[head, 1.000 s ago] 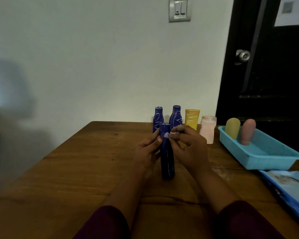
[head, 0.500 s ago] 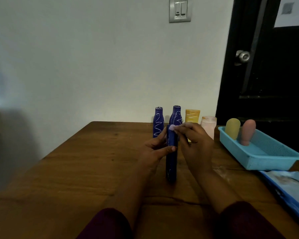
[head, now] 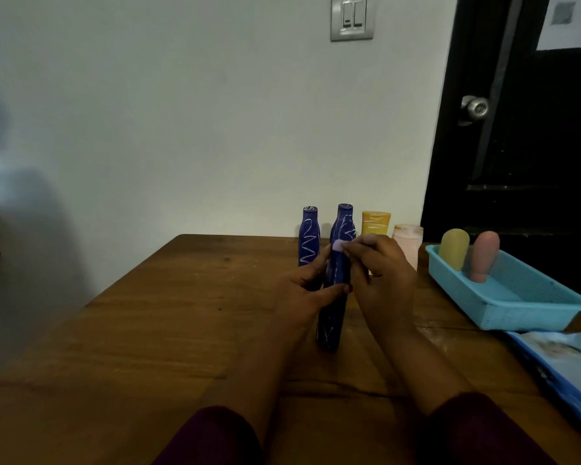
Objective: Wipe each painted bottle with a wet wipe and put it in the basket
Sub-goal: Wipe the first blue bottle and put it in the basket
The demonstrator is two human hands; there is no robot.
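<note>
Two-handed; left [head: 302,293] grips bottle [head: 329,327]; right [head: 379,273] pinches wipe [head: 338,245]

Wooden table [head: 148,330]; double wall switch [head: 351,17] above; dark door [head: 534,146] (round metal knob [head: 475,107]) at right.

Left hand [head: 302,290] grips blue bottle [head: 331,327]; right hand [head: 379,273] pinches wipe [head: 337,245] against it.

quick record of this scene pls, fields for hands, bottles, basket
held bottle: blue, standing on table
left hand: grips held bottle
right hand: pinches wet wipe at its top
waiting: left blue bottle, right blue bottle, yellow tube, pale bottle
basket: holds yellow-green bottle, pink bottle
wipe pack: table's right edge
</note>
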